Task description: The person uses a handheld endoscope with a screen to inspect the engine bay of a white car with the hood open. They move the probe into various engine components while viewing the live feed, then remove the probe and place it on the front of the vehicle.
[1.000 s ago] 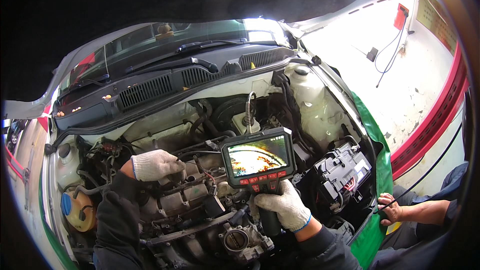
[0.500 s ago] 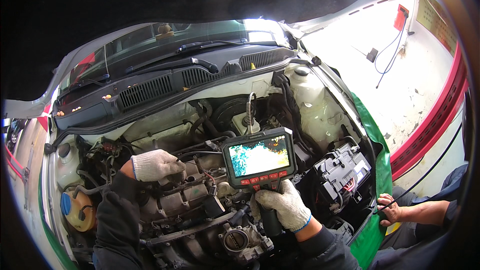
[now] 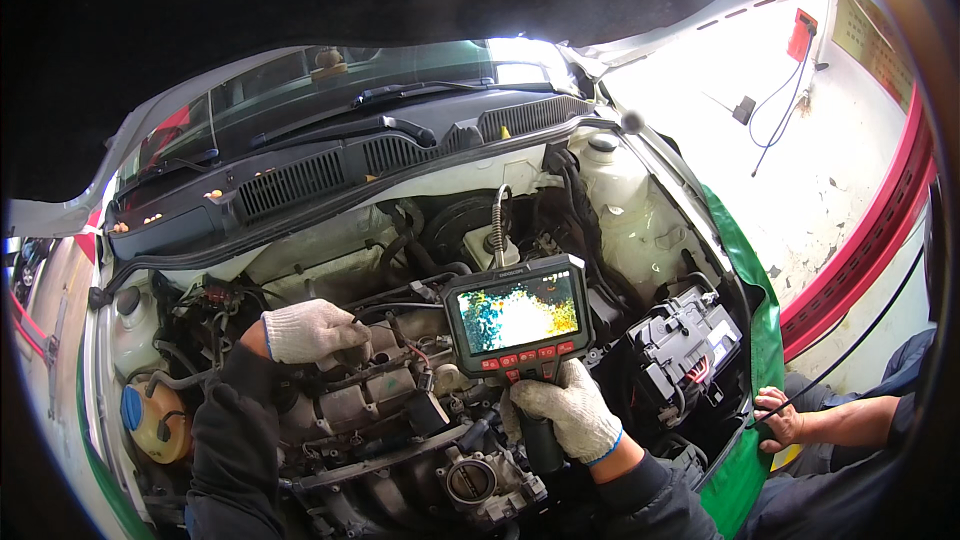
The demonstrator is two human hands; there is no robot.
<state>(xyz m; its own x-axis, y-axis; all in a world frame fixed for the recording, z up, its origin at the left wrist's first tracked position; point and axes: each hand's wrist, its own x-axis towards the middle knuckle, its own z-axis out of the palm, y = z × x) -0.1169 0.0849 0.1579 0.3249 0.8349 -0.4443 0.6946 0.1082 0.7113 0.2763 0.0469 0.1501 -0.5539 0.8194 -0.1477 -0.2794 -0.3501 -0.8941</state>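
Note:
My right hand (image 3: 572,410), in a white knit glove, wraps round the dark handle of an endoscope (image 3: 522,365) with a lit screen and red buttons. Blotchy white, yellow and teal patches fill the screen. From its top a ribbed metal cable (image 3: 499,220) arches up and bends down behind it. Over the engine (image 3: 350,400), my gloved left hand (image 3: 312,332) is closed with its fingertips together near the engine's upper edge. Whatever lies between them is too small and hidden to name.
A co-worker's bare hand (image 3: 782,417) rests at the green fender cover (image 3: 735,290) on the right, beside a black cable. The fuse box (image 3: 685,345) lies right of the endoscope, the coolant tank (image 3: 155,420) at far left. The raised hood (image 3: 300,0) hangs overhead.
The pattern on the endoscope's screen has changed, with more yellow at its right side. Both of my hands stay in the same places.

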